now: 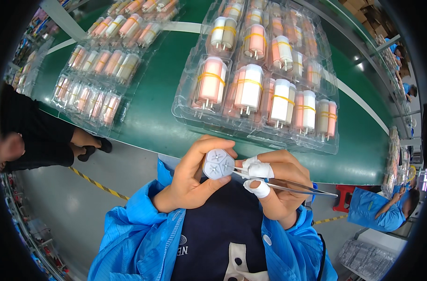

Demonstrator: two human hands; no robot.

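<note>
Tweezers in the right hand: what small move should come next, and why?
Probably ease the tweezers slightly toward the middle of the right-hand cap: the left hand holds the three-part bundle with its caps facing the camera, and the right hand has the tips at that cap, though contact is unclear.

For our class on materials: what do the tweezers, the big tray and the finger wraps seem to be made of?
Tweezers: likely metal, smooth and shiny, by the silvery glint. Big tray: probably plastic, clear and glossy, with see-through walls and bright reflections. Finger wraps: perhaps tape or gauze, judging by matte white, wrinkled layers.
</note>
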